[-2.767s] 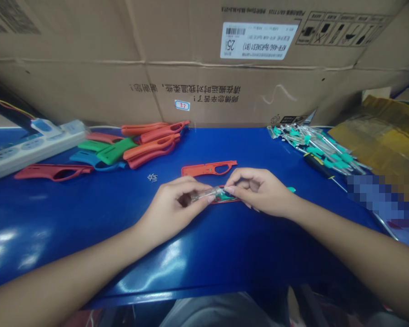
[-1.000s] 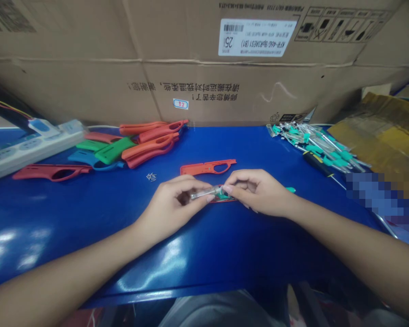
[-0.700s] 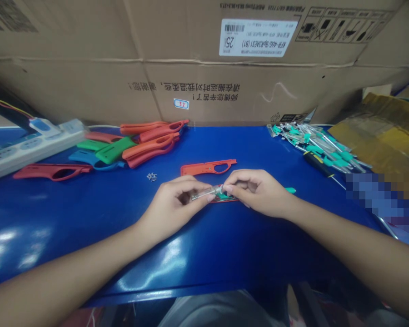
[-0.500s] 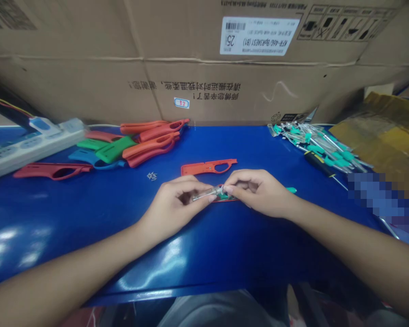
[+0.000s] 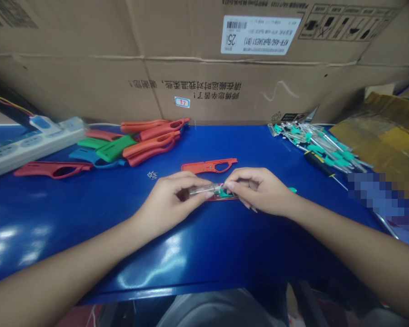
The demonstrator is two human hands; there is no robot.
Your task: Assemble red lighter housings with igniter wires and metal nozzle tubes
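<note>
My left hand (image 5: 172,200) is closed, pinching the metal blade (image 5: 201,190) of a small green-and-metal part. My right hand (image 5: 259,190) is closed on the same part's green end (image 5: 224,194), pressing it onto a red handle shell (image 5: 225,198) that lies on the blue table (image 5: 225,245) and is mostly hidden under my fingers. A green tip (image 5: 292,190) pokes out behind my right hand. A second orange-red handle shell (image 5: 209,166) lies flat just beyond my hands.
A pile of orange, green, blue and red handle shells (image 5: 129,144) sits at the back left, with a white power strip (image 5: 27,143) beyond. Several tiny screws (image 5: 152,175) lie nearby. Green-and-metal parts (image 5: 313,143) and a screwdriver (image 5: 318,165) lie back right. Cardboard boxes (image 5: 204,68) wall the back.
My hands stay together on the part over the red shell. The metal blade has tilted slightly flatter and my left fingers have shifted a little along it.
</note>
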